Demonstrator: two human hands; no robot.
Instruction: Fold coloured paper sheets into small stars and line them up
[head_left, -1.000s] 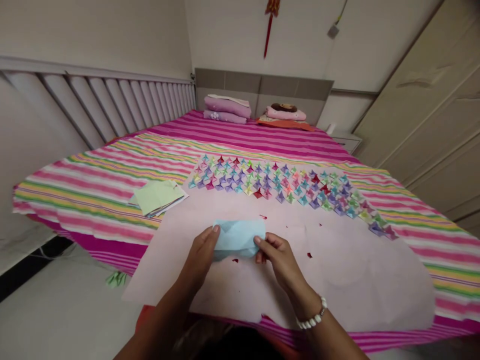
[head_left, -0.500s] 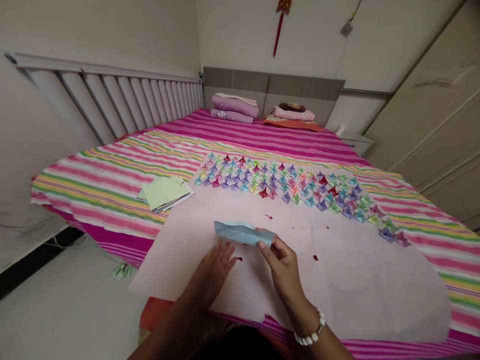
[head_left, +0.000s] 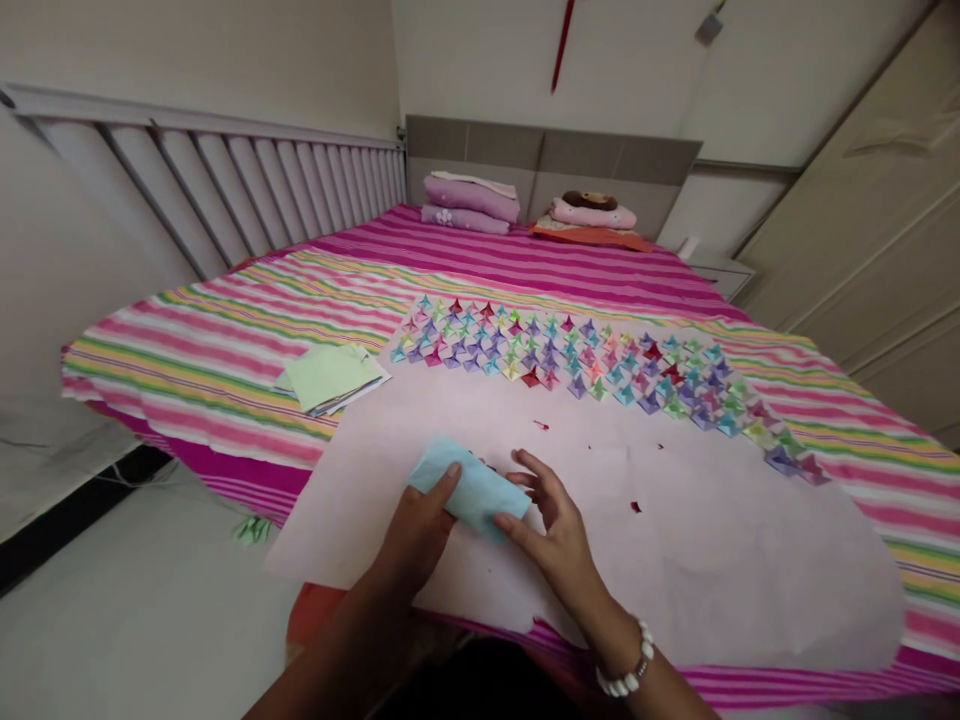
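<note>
A folded light blue paper [head_left: 472, 488] lies on a large pale pink sheet [head_left: 675, 540] spread over the striped bed. My left hand [head_left: 416, 530] presses on the paper's near left part, thumb on top. My right hand [head_left: 551, 530] rests at the paper's right end with its fingers stretched out and its thumb at the paper's edge. A white bead bracelet [head_left: 626, 670] circles my right wrist.
Rows of several small coloured folded paper stars [head_left: 585, 365] cover the far part of the pink sheet. A stack of green and white papers [head_left: 330, 378] lies to the left on the striped bedcover [head_left: 225, 350]. Pillows [head_left: 469, 200] sit by the headboard. Green scraps [head_left: 253, 528] lie on the floor.
The blue paper was held up in both hands, then only in the right hand. Now it lies flat on the pink sheet under both hands.
</note>
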